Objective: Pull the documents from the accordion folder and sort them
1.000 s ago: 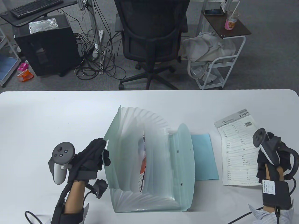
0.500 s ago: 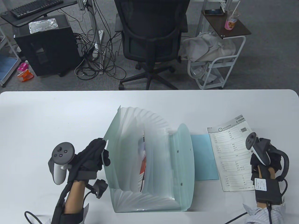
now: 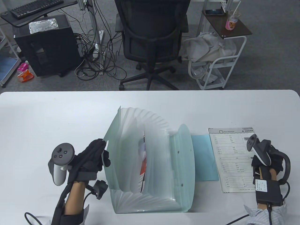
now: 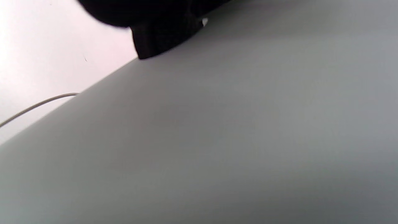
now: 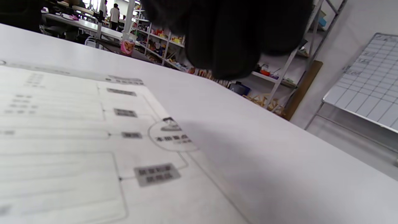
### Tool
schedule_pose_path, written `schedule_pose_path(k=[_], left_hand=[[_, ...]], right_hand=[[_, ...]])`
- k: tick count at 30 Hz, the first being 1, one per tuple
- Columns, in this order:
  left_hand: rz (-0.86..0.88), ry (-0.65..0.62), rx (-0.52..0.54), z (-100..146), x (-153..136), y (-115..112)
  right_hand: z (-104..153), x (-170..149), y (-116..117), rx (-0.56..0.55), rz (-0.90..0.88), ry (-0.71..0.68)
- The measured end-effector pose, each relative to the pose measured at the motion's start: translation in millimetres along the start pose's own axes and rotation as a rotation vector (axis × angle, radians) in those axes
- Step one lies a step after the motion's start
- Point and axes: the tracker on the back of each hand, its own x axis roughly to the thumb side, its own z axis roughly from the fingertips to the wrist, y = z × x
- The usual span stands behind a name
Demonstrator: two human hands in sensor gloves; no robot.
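**Table view: folder held open, form sheet laid down on the right**

Table view shows the translucent pale-green plastic accordion folder (image 3: 150,161) fanned open on the white desk (image 3: 46,112), just right of the left hand (image 3: 93,157). That hand's gloved fingers (image 3: 103,152) touch the folder's outer left wall, apparently steadying it; whether they actually grip the edge I cannot tell. Papers with red and white print (image 3: 143,164) stand in a middle pocket, well left of the right hand (image 3: 267,159).

The right hand rests at the right edge of a white printed form sheet (image 3: 232,159), which lies flat on the desk; its fingers are hidden under the tracker, so how far they are open cannot be told. The right wrist view shows dark fingers (image 5: 227,40) just above the sheet (image 5: 77,130). A flat light-blue sheet (image 3: 206,159) lies between folder and form, partly under the folder's flap.

The folder looks light, springy and slick, likely to slide or close unless braced. The remaining papers are thin and floppy; pinching their upper edge and drawing straight up seems safest.
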Motion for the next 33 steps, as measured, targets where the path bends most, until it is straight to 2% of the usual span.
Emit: schedule_pose_path(k=[5,10,14,18,23,27,33], left_hand=[[0.000,-0.005,-0.002,-0.1,0.4,-0.9],[0.009,-0.009,-0.005,-0.2,-1.1,-1.8],[0.026,-0.010,-0.001,0.3,-3.1,-1.8],[0.031,-0.013,-0.005,0.2,-3.1,-2.5],[0.035,-0.020,-0.012,-0.3,-2.9,-4.4],[0.033,-0.023,-0.015,-0.8,-2.9,-4.7],[0.037,-0.024,-0.023,-1.3,-2.8,-4.5]], right_hand=[[11.2,7.0,-28.0,-0.059,-0.007,-0.039],[37.8,23.2,-76.9,-0.111,-0.070,-0.171],[70.0,39.3,-125.6,-0.185,-0.154,-0.275],[114.3,62.9,-177.8,-0.238,-0.283,-0.416],[168.3,103.2,-221.7,-0.211,-0.369,-0.622],[208.2,140.7,-235.9,-0.157,-0.341,-0.807],[244.7,188.5,-230.6,0.023,-0.222,-1.007]])
